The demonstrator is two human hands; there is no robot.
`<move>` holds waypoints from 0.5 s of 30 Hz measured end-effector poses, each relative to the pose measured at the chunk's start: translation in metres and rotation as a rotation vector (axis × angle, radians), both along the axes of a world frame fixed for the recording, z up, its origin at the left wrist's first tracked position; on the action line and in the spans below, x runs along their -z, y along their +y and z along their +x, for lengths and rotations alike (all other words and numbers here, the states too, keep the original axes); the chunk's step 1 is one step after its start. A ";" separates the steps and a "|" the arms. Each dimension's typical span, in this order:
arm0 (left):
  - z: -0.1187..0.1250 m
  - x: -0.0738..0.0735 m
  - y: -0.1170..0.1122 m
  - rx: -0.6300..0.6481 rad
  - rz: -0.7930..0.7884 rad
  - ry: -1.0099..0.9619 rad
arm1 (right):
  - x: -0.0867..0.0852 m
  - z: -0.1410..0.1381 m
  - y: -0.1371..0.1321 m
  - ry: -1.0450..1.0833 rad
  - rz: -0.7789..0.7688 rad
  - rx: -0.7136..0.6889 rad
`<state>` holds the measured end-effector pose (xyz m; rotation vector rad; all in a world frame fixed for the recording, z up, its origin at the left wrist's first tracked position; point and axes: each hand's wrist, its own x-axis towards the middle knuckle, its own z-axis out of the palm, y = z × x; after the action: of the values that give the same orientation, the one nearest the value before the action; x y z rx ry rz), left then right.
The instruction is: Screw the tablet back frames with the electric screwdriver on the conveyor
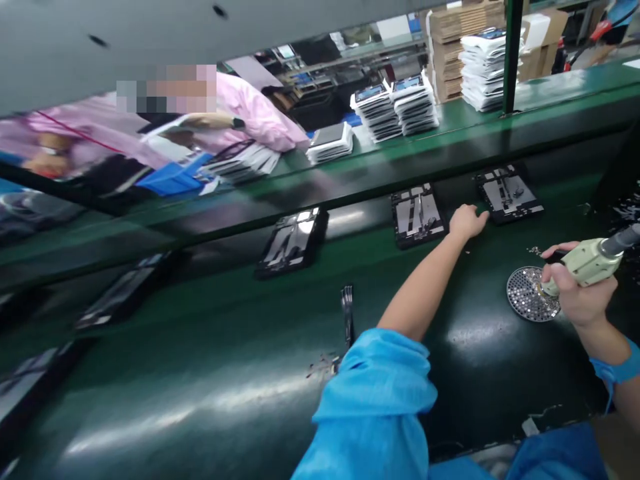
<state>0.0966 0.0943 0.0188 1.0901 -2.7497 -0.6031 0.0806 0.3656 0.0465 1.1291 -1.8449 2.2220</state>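
Observation:
My left hand (467,221) reaches out over the green conveyor belt (210,347), fingers curled, between two open black tablet assemblies, one (418,215) to its left and one (508,193) to its right; it touches the right one's near corner. My right hand (577,290) grips a pale green electric screwdriver (589,261), its tip down on a round perforated screw tray (530,295).
More black assemblies (294,241) ride the belt to the left. A dark tweezer-like tool (347,313) lies on the belt. Stacks of white-packed devices (395,107) sit on the far shelf. A person in pink (250,113) works opposite.

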 end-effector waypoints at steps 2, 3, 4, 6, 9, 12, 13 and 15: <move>-0.024 0.005 0.002 -0.002 0.065 -0.005 | 0.005 -0.003 0.003 0.025 0.041 0.005; -0.032 0.007 0.002 0.001 0.088 -0.001 | 0.006 -0.004 0.004 0.038 0.059 0.006; -0.037 0.009 0.001 0.013 0.106 0.009 | 0.007 -0.005 0.005 0.049 0.073 0.006; -0.041 0.013 -0.003 0.056 0.136 0.035 | 0.007 -0.005 0.005 0.065 0.082 0.012; -0.038 0.015 -0.014 0.111 0.179 0.051 | 0.005 -0.005 0.005 0.094 0.079 0.044; -0.034 0.015 -0.025 0.146 0.221 0.048 | 0.003 -0.005 0.006 0.093 0.096 0.032; -0.033 0.015 -0.028 0.153 0.232 0.048 | 0.003 -0.005 0.006 0.086 0.104 0.020; -0.033 0.015 -0.034 0.153 0.249 0.056 | 0.004 -0.006 0.006 0.076 0.111 0.015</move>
<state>0.0637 0.0606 0.0037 0.8937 -2.7813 -1.0043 0.0746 0.3715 0.0423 1.1955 -1.9600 2.0614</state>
